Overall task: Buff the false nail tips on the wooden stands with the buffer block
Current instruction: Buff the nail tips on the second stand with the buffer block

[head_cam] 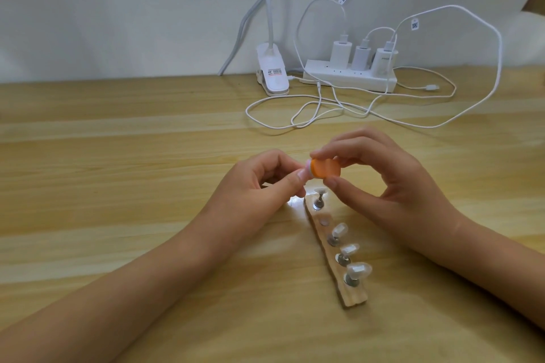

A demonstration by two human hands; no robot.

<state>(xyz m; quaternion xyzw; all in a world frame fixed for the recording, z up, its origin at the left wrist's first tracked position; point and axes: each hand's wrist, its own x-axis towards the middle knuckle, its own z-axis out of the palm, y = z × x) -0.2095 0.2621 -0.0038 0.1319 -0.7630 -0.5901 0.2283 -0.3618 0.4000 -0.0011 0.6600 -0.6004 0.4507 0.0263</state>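
Observation:
An orange buffer block [118, 170] is pinched between the thumb and fingers of my right hand [380, 183], held above the table. My left hand [256, 186] pinches a small pale nail tip on its peg [101, 169] and holds it against the block's left end. Below the hands a wooden stand [351, 289] lies on the table, running from the hands toward me. Several clear nail tips stand on metal pegs along it, such as the near one [359, 270] and the far one [408, 191]. One round socket [325, 221] on the stand has no peg in it.
The wooden table [118, 186] stretches left and toward me. At the back stand a white power strip [351, 75] with three chargers and a white clip lamp [67, 75]. Loose white cables [309, 115] loop on the table just beyond my hands.

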